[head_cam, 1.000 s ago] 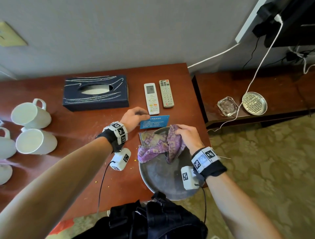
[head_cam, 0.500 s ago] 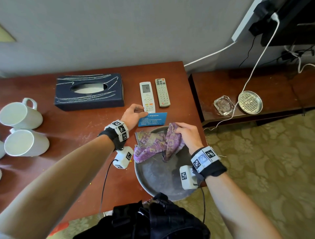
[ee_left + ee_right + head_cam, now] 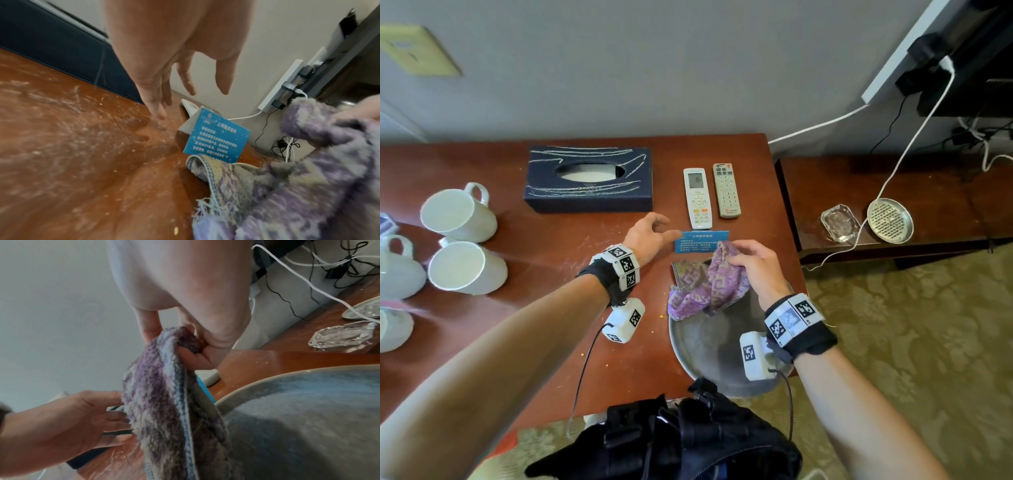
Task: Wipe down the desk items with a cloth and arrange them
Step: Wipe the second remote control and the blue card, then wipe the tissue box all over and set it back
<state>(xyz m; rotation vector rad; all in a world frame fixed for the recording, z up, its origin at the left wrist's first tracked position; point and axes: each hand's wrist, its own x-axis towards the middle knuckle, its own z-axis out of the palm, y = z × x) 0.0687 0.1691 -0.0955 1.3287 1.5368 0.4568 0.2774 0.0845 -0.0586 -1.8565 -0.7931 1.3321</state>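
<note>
My right hand [image 3: 732, 253] pinches the top fold of a purple patterned cloth [image 3: 705, 287] and holds it up over the far rim of a round grey metal tray [image 3: 709, 353]. The cloth's lower end drapes onto the tray and desk. Just behind the cloth stands a small blue card [image 3: 702, 241] with white text, propped upright in the left wrist view [image 3: 216, 134]. My left hand [image 3: 669, 228] hovers open at the card's left edge, fingers straight and pointing down at the dusty desk [image 3: 61, 146]. In the right wrist view the cloth [image 3: 160, 394] hangs from my thumb and fingers.
A white remote [image 3: 697, 198] and a grey remote [image 3: 726, 195] lie side by side behind the card. A dark blue tissue box [image 3: 589, 181] sits at the back, white mugs [image 3: 458, 216] on the left. A glass ashtray [image 3: 840, 222] and metal dish [image 3: 890, 221] are on the lower shelf.
My right hand has raised the cloth off the tray and brought it forward against the blue card. My left hand has opened and drawn slightly left of the card.
</note>
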